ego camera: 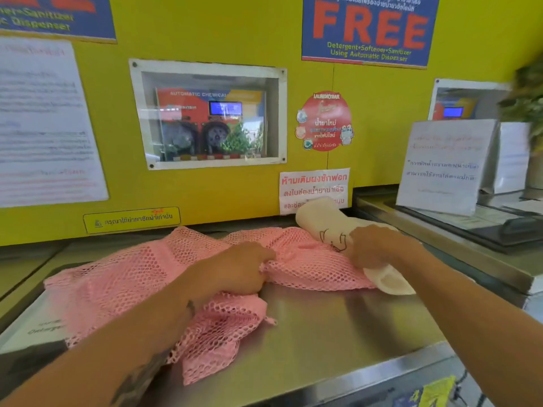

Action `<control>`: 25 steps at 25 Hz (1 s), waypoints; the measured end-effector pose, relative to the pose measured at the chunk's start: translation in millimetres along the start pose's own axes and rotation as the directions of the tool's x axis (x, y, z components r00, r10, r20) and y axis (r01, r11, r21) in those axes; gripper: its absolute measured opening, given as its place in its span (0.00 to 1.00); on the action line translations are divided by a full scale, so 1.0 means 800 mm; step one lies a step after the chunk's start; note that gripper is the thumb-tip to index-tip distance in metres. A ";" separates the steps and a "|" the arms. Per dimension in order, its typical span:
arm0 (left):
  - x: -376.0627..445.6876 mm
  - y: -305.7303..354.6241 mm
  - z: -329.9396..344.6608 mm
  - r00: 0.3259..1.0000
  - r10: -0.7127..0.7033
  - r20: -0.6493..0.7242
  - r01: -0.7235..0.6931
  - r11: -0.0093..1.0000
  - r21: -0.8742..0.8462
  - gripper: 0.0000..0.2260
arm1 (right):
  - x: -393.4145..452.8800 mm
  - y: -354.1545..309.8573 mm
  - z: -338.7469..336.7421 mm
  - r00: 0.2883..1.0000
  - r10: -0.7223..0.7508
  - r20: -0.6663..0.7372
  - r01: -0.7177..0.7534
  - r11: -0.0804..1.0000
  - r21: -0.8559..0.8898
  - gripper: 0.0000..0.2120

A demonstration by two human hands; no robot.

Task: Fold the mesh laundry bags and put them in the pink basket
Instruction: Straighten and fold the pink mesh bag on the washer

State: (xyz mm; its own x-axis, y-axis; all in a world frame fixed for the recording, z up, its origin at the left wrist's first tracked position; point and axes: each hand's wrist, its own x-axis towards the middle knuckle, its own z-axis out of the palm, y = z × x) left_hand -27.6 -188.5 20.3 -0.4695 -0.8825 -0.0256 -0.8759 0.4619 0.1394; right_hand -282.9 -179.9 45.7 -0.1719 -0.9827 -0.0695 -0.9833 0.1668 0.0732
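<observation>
Your left hand (235, 267) hides the middle of the pink open-weave mesh laundry bag (123, 283), its fingers curled and bunching the netting at the centre of the brushed steel bench (338, 327). The bag sprawls crumpled from the bench's left edge towards the back, one flap hanging towards the front edge. Your right hand (379, 248) grips a cream rolled cloth with a black line drawing (326, 223), covering its middle; the roll lies on the bag's right end near the back right of the bench. The bag's left edge is blurred, and your forearms cover part of it. A printed white label (35, 330) at the left edge is too smeared to read.
</observation>
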 end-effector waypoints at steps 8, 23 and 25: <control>-0.057 -0.080 -0.016 0.970 0.081 -0.229 -0.090 0.995 -0.031 0.18 | -0.063 -0.127 -0.029 0.919 -0.354 -0.176 0.390 0.883 0.261 0.35; -0.097 -0.075 -0.040 0.867 -0.221 -0.447 0.129 0.965 -0.229 0.26 | -0.039 -0.164 -0.078 0.699 -0.283 -0.657 0.656 0.619 0.432 0.07; -0.086 -0.061 -0.049 0.785 -0.178 -0.594 0.051 0.973 -0.225 0.25 | -0.034 -0.124 -0.119 0.606 -0.188 -0.773 0.673 0.639 0.372 0.09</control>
State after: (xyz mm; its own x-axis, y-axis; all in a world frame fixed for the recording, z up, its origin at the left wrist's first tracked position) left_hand 51.7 -153.5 53.7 -0.1464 -0.8269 0.5429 -0.8510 0.3851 0.3570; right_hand -174.7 -177.4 135.3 0.1272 -0.6896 0.7129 -0.7669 -0.5242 -0.3703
